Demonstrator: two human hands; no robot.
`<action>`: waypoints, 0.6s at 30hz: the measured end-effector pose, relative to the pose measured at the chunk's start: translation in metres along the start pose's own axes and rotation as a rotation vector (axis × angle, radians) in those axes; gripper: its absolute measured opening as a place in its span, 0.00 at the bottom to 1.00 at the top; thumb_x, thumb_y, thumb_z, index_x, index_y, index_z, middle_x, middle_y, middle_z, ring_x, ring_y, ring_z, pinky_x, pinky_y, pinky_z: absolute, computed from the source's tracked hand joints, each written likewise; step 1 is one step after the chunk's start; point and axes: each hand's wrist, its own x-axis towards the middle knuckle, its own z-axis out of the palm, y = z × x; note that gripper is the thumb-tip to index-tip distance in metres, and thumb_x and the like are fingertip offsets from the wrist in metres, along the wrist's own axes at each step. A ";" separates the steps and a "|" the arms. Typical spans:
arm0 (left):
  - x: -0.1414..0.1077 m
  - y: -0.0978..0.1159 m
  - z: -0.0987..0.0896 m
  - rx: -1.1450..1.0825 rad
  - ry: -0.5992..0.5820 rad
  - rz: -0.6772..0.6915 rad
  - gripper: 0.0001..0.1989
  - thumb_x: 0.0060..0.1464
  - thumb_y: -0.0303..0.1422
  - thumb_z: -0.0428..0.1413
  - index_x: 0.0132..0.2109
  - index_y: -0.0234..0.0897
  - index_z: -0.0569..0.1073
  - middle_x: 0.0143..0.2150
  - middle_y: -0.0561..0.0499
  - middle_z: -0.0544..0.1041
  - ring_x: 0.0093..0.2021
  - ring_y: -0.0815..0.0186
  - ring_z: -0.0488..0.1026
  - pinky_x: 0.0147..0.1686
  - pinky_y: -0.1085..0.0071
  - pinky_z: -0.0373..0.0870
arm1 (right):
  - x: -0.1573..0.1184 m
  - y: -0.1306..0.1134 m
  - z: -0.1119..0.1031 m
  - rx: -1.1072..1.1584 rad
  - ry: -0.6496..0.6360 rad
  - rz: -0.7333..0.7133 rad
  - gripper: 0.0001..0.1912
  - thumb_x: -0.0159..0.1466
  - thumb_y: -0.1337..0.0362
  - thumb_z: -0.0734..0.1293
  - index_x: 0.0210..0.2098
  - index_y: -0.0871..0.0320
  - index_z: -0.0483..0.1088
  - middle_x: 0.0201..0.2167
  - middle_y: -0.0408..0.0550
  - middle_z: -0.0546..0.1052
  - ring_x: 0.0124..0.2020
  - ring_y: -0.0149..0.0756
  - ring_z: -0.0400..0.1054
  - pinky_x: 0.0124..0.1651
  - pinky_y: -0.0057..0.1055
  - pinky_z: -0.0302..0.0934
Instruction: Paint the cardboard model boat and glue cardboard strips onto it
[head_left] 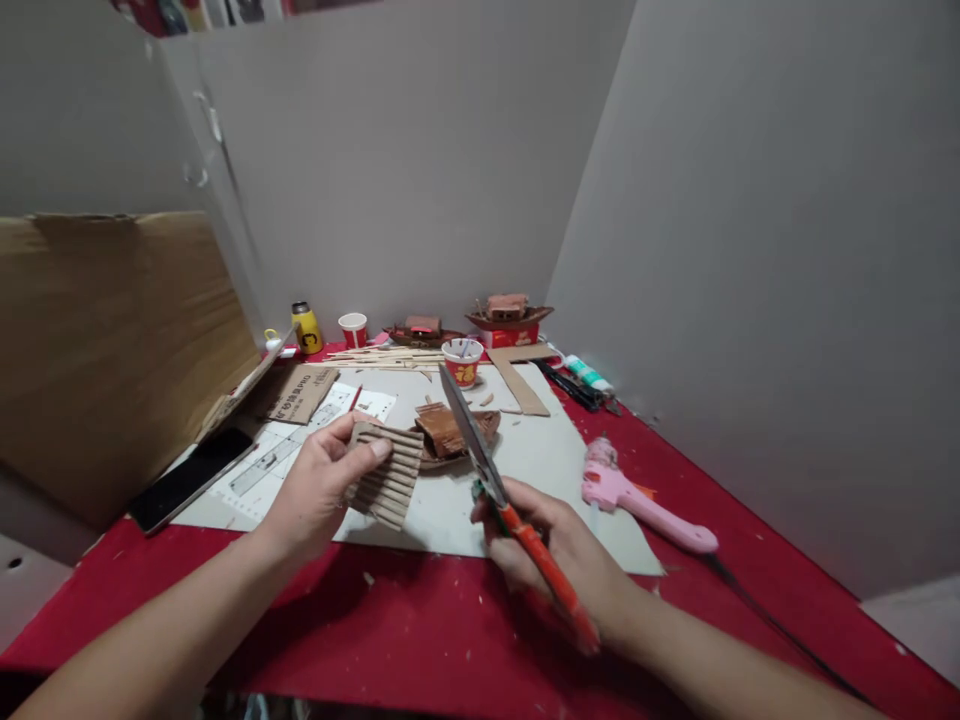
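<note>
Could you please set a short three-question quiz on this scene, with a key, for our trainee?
1. What does the left grip hold?
a) a paper cup
b) a piece of corrugated cardboard
c) a phone

2. True or false: in the picture, the pink glue gun lies to the right of the nearest model boat.

3. Fill in the missing word: the right grip holds a pair of ____ with orange handles.

Key: 1 b; 2 true; 3 scissors.

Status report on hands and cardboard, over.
Left hand holds corrugated cardboard. Right hand grips scissors, apart from cardboard. Brown model boat behind them, on white sheet.
</note>
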 end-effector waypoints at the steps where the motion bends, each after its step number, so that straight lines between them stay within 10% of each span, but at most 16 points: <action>1: 0.000 0.006 -0.002 -0.028 0.009 0.050 0.11 0.49 0.33 0.69 0.36 0.35 0.76 0.28 0.55 0.79 0.26 0.72 0.75 0.28 0.78 0.73 | -0.001 0.003 -0.001 -0.020 -0.035 0.003 0.25 0.60 0.42 0.70 0.38 0.56 0.65 0.25 0.38 0.62 0.24 0.27 0.53 0.25 0.25 0.51; 18: 0.001 -0.015 -0.023 -0.162 0.012 0.108 0.12 0.51 0.36 0.68 0.38 0.34 0.76 0.30 0.53 0.81 0.28 0.72 0.77 0.32 0.78 0.75 | 0.016 0.011 0.011 -0.392 -0.234 -0.007 0.29 0.64 0.33 0.56 0.39 0.54 0.59 0.28 0.40 0.61 0.28 0.32 0.49 0.31 0.30 0.49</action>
